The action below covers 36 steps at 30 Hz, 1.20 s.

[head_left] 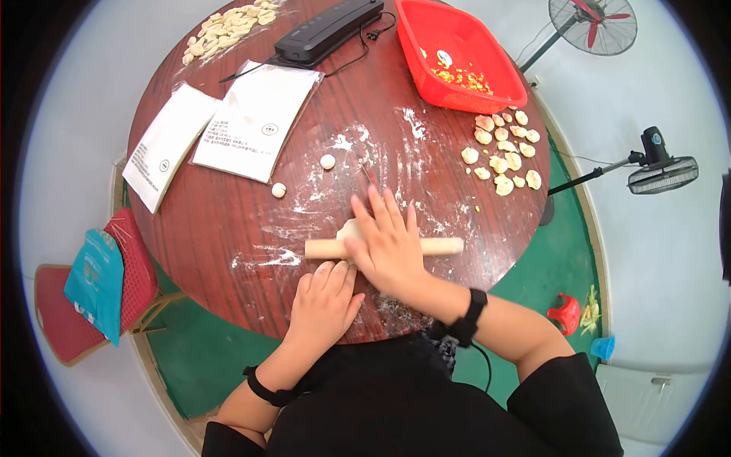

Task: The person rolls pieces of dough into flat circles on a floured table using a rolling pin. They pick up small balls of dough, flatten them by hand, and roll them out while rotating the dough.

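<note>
A pale wooden rolling pin (326, 249) lies crosswise near the front of the round table. My right hand (390, 247) rests flat over its middle, fingers stretched and spread. Beyond the pin a thin piece of dough (349, 229) shows, partly hidden by the pin and my right hand. On the near side, my left hand (326, 301) is closed, its fingertips together at the dough's near edge, which is mostly covered. Two small dough balls, one (327, 161) farther off and one (279, 190) to the left, sit on the floured tabletop.
Several flattened dough pieces (503, 163) lie at the right below a red plastic basket (438, 97). White packets (247, 126), a black corded appliance (327, 32) and shaped dough pieces (228, 30) occupy the far left. Fans (662, 174) stand beyond the table (205, 251); a chair (65, 335) is left.
</note>
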Tool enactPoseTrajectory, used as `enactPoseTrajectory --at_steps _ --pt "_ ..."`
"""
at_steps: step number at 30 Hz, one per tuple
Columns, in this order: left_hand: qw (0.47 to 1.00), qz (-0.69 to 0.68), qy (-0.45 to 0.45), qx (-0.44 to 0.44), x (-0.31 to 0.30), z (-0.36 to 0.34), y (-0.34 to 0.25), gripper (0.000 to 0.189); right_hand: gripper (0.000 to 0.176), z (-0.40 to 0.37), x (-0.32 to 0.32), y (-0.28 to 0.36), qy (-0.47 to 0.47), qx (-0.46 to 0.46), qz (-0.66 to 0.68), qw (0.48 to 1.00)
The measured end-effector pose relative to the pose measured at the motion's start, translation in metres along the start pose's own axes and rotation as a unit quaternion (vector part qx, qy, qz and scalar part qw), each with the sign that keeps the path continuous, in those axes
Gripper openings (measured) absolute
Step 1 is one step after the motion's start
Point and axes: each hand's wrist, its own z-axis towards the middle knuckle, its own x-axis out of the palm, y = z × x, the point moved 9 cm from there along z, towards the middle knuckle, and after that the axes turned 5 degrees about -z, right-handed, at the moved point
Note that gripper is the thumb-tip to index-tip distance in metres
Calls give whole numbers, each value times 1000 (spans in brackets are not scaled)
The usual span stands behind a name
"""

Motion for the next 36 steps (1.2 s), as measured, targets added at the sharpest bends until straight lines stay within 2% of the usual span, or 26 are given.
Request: enactPoseTrajectory --at_steps 1,3,6,7,9,10,12,19,21,23,25,27,28,34,36 --pt "1000 10 1 5 0 0 -1 48 68 14 3 -5 0 4 0 1000" --pt "1000 21 4 9 1 -1 -1 50 67 62 -3 -32 -100 77 -8 992" --pt "1000 13 5 12 0 -1 0 51 66 85 -1 -49 -103 128 -15 986" --pt "1000 16 2 10 -1 -1 -1 50 66 74 0 -46 -103 128 -15 986" --pt "1000 15 -3 5 -2 0 -1 50 67 33 9 -20 -24 70 17 997" --pt "1000 10 -5 1 -3 0 -1 49 67 16 5 -15 -21 69 15 997" --pt "1000 3 -4 -3 -2 0 -1 48 69 -6 4 1 21 10 -14 1000" --pt "1000 -22 -10 3 -17 0 0 41 67 80 -1 -45 -86 125 3 988" --pt "999 -40 -23 -4 -28 -1 4 39 67 61 -3 -35 -108 109 -13 988" --pt "996 -60 -48 -38 -40 -5 17 32 66 23 3 -9 -41 42 13 998" --pt "995 -53 -78 -34 -54 -5 27 26 67 -15 -3 10 15 -3 20 1000" --pt "990 -75 -90 -78 -64 -6 44 20 66 -42 0 23 28 -41 13 999" --pt "987 -69 -125 -79 -73 -3 47 18 64 -46 -2 26 17 -49 15 999" --pt "982 -42 -163 -85 -93 3 59 19 64 54 -2 -13 -92 30 17 995" --pt "981 -34 -170 -89 -97 3 56 19 64 59 -5 -19 -123 51 14 991"
